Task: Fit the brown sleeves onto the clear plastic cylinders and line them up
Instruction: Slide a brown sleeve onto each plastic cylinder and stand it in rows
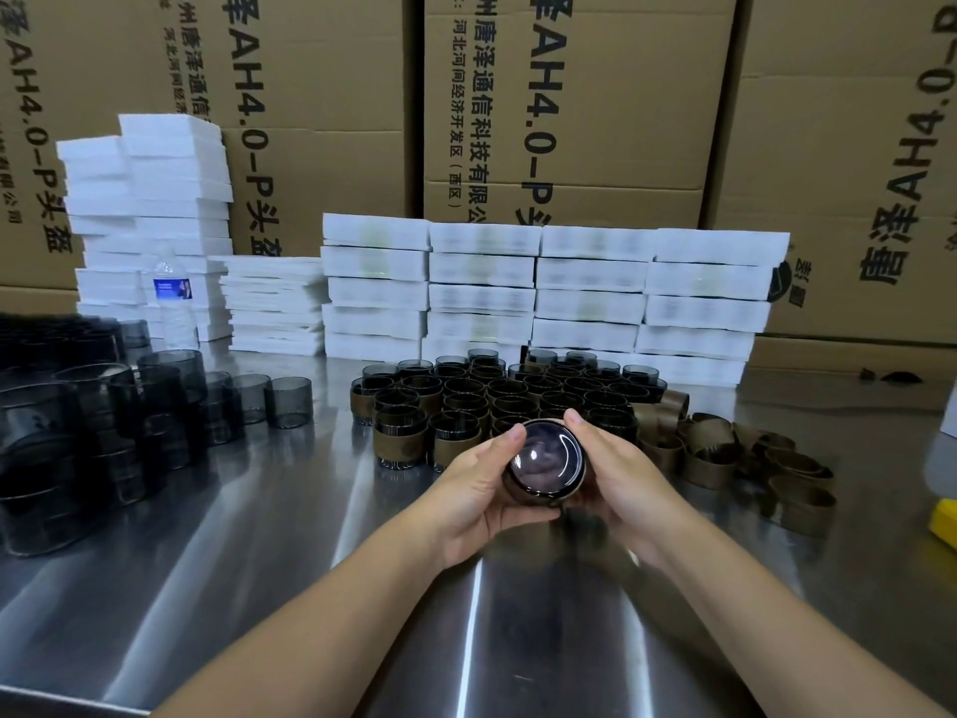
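Both my hands hold one clear smoky plastic cylinder (pixel 545 457) above the steel table, its round end facing me. A brown sleeve (pixel 518 490) wraps its body. My left hand (pixel 479 489) grips it from the left, thumb on the rim. My right hand (pixel 616 471) grips it from the right, thumb at the top edge. Behind my hands stands a block of several sleeved cylinders (pixel 497 401) in rows. A heap of loose brown sleeves (pixel 735 448) lies to the right. Bare cylinders (pixel 103 417) stand at the left.
Stacks of white foam trays (pixel 544 292) line the back of the steel table (pixel 259 536), with a water bottle (pixel 173 298) at the left. Cardboard cartons (pixel 569 95) rise behind. A yellow object (pixel 943 516) lies at the right edge.
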Demonstrator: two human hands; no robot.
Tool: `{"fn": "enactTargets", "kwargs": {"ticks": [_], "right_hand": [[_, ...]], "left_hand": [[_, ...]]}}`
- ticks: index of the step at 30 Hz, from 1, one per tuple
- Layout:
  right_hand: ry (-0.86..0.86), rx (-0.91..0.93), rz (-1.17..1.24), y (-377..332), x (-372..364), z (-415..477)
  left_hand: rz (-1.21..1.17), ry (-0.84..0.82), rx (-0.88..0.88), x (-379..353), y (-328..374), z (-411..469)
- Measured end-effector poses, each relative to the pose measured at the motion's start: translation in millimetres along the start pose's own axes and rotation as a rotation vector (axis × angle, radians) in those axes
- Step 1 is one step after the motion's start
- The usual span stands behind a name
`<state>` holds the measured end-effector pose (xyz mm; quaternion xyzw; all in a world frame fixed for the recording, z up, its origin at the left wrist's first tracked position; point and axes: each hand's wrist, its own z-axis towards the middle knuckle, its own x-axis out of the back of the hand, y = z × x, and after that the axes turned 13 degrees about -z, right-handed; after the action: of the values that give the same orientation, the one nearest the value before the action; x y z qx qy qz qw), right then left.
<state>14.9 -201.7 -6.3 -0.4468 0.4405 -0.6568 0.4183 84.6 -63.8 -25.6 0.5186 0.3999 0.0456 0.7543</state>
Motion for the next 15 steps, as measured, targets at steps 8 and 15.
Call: {"fn": "enactTargets", "kwargs": {"ticks": [8,15], "right_hand": [[-0.036,0.025,0.046,4.8,1.3,1.4],[-0.004,0.015,0.071,3.6,1.3,0.5]], "left_hand": [[-0.026,0.011,0.005,-1.4,0.4,-1.4],[-0.023,0.040,-0.016,-1.5,-2.3,0.1]]}}
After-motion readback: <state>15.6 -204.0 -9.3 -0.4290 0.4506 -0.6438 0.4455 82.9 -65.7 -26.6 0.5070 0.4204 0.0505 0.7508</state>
